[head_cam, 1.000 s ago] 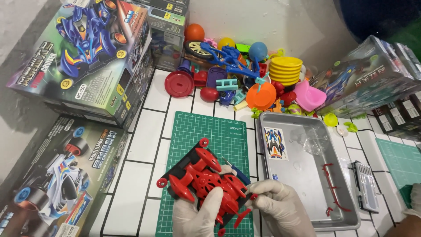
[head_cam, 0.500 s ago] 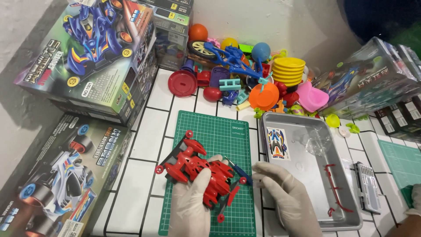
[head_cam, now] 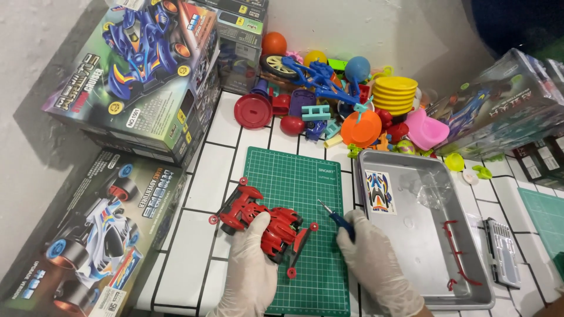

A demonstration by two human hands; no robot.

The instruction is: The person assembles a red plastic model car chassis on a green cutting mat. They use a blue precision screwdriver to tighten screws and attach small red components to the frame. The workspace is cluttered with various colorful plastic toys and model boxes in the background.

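Under my left hand [head_cam: 251,258]: model car body [head_cam: 264,226], on cutting mat [head_cam: 299,176].
Right of my right hand [head_cam: 370,258]: metal tray [head_cam: 411,235].
Beyond both hands: toy pile [head_cam: 341,100].

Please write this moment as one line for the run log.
left hand: holds red toy car body on green cutting mat | right hand: holds blue-handled tool | metal tray: beside mat
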